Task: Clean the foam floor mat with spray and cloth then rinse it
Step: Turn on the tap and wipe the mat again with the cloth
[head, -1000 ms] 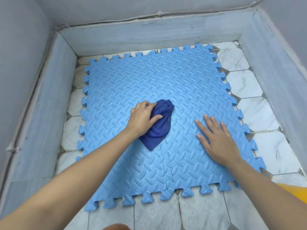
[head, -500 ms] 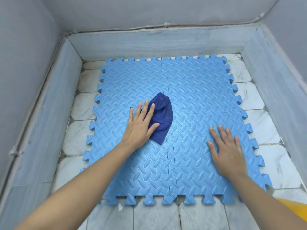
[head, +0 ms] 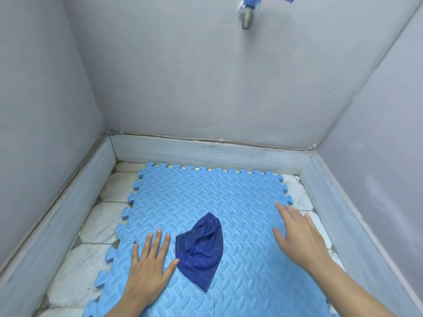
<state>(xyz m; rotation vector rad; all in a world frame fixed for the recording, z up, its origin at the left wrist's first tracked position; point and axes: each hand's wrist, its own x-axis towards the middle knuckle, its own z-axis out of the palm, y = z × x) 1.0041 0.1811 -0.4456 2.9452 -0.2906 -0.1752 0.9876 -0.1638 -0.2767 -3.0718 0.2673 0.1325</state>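
Bare forearms, no sleeves; perhaps dark-polished little fingernail point(head: 135, 242).

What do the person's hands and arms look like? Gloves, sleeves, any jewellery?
Both are bare: no gloves, no sleeves in view, no rings or watch on the left hand or right hand. Nails are short; the left little finger's nail looks dark.

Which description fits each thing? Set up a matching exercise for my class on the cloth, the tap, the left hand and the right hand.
Things:
1. cloth
2. tap
3. left hand
4. right hand

Descriptions:
A. on the wall above the foam mat
B. flat on the mat, beside the cloth
C. bunched, dark blue, mid-mat
D. spread open near the mat's right edge

Pairs: 1-C, 2-A, 3-B, 4-D
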